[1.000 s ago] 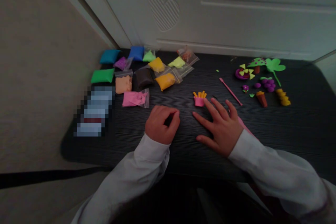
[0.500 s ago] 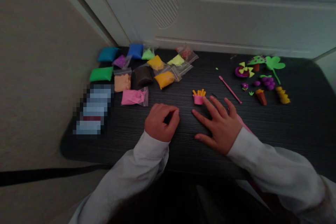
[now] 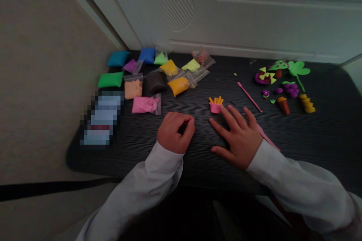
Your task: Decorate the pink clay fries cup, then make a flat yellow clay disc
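1. A small pink clay cup filled with yellow-orange clay sticks (image 3: pixel 215 108), like a tiny carton of fries, sits on the dark, fine-lined surface (image 3: pixel 198 162), just ahead of the right grip (image 3: pixel 240 141), a bare hand in a white sleeve.
2. Judging by its look, this piece is essentially made: cup and sticks are joined, and no part seems missing. Whether any finishing is left cannot be told.
3. The cup looks smooth and widens upward; the sticks rise unevenly and lean different ways.
4. The right grip is palm down, fingers spread apart and clasping nothing. One fingertip meets the cup's near right edge; whether it presses is unclear.
5. The left grip (image 3: pixel 175 131) is curled, thumb and forefinger tips together in a loop, to the left of the cup. The inside of the curl is hidden.
6. Beyond the right grip and to its right lie a thin pink rod-shaped tool (image 3: pixel 250 97) and other shaped clay pieces, including a purple grape-like cluster (image 3: pixel 291 89) and a brown cone with an orange top (image 3: pixel 283 105).
7. Beyond the left grip are bags of coloured clay, the nearest a clear bag of pink clay (image 3: pixel 143 104).
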`<state>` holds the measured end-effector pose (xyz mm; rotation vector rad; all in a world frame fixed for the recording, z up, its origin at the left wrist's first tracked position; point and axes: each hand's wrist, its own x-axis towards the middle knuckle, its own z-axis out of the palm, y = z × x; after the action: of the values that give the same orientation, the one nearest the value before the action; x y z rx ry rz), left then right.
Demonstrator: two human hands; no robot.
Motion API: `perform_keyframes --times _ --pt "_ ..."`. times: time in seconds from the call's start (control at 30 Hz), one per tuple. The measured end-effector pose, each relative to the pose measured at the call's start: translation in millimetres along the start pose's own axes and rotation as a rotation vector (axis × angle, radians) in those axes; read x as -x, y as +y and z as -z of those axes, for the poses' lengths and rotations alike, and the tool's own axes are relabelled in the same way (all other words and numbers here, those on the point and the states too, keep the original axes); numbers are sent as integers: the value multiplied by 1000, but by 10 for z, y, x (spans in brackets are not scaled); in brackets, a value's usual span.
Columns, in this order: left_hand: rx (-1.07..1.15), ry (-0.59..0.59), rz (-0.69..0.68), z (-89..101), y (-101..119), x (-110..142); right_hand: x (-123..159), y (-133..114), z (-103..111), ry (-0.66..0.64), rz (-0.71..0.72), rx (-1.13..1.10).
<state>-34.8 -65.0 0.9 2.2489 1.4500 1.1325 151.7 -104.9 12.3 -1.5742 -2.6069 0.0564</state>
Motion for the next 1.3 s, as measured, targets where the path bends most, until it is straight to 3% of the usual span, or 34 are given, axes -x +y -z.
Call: perform_keyframes --times 0.13,0.27,0.37,0.5,0.63,0.77,0.9,1.03,1.17,1.3 --pt "-6 -3 -8 4 3 -3 7 -11 0 -24 57 -29" --pt "-5 -2 -14 2 -4 -3 4 -12 7 -5 -14 -11" --pt "-9 2 -17 -3 -9 0 2 -16 8 -28 53 -27" --pt "-3 9 -15 -6 -10 1 5 -14 -1 0 -18 -13" --pt "-9 7 -25 -6 -10 0 15 -12 -8 -13 58 -48" --pt "-13 9 -24 -1 -4 -3 10 -8 -6 9 -20 -38" --pt "-4 1 -17 5 7 -7 3 -22 1 -30 50 -64" --pt "8 -4 -4 12 9 -8 1 -22 18 -13 -21 -51" --pt "11 -9 -4 12 -1 -4 5 -17 22 -46 57 -71" --pt "-2 -19 5 8 -8 -4 4 0 6 -11 -23 -41"
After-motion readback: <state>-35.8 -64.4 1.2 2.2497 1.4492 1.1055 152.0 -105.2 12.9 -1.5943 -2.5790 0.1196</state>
